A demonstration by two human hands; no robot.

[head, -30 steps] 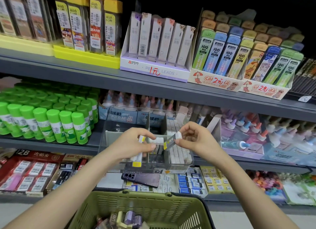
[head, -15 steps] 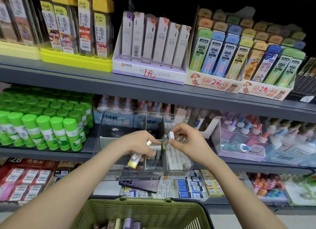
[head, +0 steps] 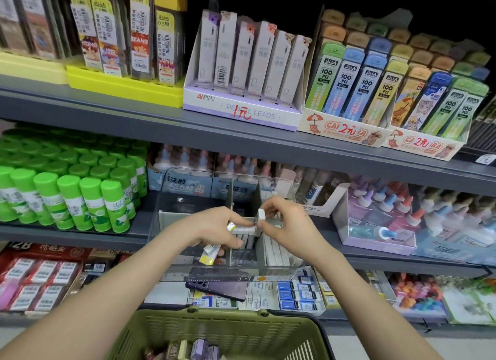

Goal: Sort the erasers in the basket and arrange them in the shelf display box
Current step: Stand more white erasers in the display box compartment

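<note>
Now the right grip [head: 284,222] pinches one white eraser [head: 261,215] on end, just above the dark divider [head: 258,196] of the clear box [head: 164,196] on the shelf [head: 134,236]. The step looks like slotting it into the right-hand compartment, beside the white row [head: 273,248] lying there. Done well, it goes down upright, flat side against its neighbour and clear of the divider's edge, so it neither catches nor tips the row. The left grip [head: 214,225] is curled round yellow-sleeved erasers [head: 208,255], two that I can make out, and is best kept aside from the slot. Counted: one box, two upright dividers in view, and one basket [head: 241,330] below with more erasers, too blurred to count.
</note>
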